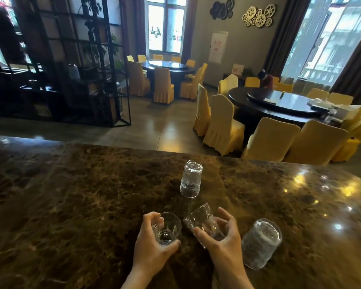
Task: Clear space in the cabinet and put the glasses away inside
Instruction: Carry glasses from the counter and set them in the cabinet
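Head: tilted glass (202, 223) betw. right-hand fingers (227, 221).

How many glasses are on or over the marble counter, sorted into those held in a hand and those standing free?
Held glasses: 2, one in the left hand, one in the right hand
Free-standing glasses: 2
Total: 4

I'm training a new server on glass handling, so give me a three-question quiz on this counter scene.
1. How many glasses are on or above the marble counter?
2. True or false: the glass in the left hand is mouth-up.
3. The glass in the right hand is: A upright, B tilted, C stacked.

Key: 1. Four, counting the upside-down far glass and the upside-down right glass. 2. True. 3. B.
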The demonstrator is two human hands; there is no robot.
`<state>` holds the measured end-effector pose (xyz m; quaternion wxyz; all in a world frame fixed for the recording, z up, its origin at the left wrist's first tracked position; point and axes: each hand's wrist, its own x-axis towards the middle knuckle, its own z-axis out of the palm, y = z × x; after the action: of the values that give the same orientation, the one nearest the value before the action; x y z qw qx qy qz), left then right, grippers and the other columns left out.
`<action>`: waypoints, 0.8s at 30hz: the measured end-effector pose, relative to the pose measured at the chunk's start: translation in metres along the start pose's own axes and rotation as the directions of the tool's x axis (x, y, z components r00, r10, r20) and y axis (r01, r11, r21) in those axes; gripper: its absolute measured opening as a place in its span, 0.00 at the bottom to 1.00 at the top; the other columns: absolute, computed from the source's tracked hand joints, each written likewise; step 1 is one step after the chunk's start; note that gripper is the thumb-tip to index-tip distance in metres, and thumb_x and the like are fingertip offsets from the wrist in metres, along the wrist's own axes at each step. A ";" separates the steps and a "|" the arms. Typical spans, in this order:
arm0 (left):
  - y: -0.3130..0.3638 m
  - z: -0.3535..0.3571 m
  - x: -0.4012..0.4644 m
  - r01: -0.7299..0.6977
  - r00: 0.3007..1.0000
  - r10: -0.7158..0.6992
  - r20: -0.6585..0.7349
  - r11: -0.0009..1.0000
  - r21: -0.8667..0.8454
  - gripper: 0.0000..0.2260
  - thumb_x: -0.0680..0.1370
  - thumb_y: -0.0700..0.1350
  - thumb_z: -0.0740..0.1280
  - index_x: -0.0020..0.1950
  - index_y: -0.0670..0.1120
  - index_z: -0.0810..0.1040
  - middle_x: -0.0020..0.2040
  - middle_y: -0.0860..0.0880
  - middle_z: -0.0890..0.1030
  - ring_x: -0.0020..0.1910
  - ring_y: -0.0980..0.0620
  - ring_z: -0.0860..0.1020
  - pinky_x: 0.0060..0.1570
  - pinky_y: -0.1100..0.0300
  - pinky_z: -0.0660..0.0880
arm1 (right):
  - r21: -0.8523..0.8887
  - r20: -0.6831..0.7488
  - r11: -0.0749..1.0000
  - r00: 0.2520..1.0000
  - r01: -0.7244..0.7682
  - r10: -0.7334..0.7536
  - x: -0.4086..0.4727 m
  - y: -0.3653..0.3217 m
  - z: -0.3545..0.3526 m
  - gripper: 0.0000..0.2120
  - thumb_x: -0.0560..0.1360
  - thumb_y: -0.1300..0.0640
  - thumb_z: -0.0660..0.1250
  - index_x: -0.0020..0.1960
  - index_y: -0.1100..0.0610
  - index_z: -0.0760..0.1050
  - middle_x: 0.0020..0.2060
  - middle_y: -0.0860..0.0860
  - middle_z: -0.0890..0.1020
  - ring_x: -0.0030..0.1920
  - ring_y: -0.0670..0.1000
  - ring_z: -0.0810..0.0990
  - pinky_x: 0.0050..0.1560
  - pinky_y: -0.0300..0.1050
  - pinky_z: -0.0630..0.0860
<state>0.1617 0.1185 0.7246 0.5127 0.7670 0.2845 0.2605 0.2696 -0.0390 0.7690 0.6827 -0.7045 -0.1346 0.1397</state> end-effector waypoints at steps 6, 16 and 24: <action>-0.008 -0.012 0.008 0.006 1.000 -0.005 -0.022 0.998 0.056 0.38 0.58 0.52 0.84 0.61 0.60 0.65 0.59 0.53 0.77 0.59 0.52 0.80 0.56 0.51 0.80 | -0.039 0.120 0.997 0.990 -0.068 0.073 -0.003 0.017 0.001 0.51 0.53 0.52 0.82 0.74 0.47 0.69 0.62 0.55 0.78 0.58 0.52 0.82 0.61 0.57 0.79; -0.015 -0.022 -0.003 -0.032 0.999 0.030 0.032 0.996 0.085 0.41 0.57 0.58 0.83 0.62 0.65 0.63 0.59 0.56 0.76 0.58 0.55 0.80 0.56 0.59 0.79 | -0.275 0.127 0.960 0.992 0.053 -0.018 0.003 0.031 0.020 0.39 0.58 0.54 0.82 0.61 0.36 0.65 0.54 0.45 0.79 0.55 0.41 0.80 0.51 0.34 0.76; -0.004 -0.028 -0.007 -0.029 0.993 0.017 0.114 0.994 0.106 0.48 0.52 0.68 0.81 0.67 0.65 0.62 0.59 0.60 0.76 0.58 0.58 0.80 0.63 0.52 0.76 | -0.346 0.184 0.935 0.983 0.080 -0.016 0.009 0.035 0.023 0.40 0.58 0.56 0.82 0.61 0.37 0.64 0.54 0.47 0.79 0.55 0.40 0.79 0.52 0.33 0.77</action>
<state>0.1367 0.1331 0.7293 0.4828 0.8103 0.2598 0.2069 0.2695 -0.0151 0.7333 0.5343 -0.7963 -0.2349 0.1591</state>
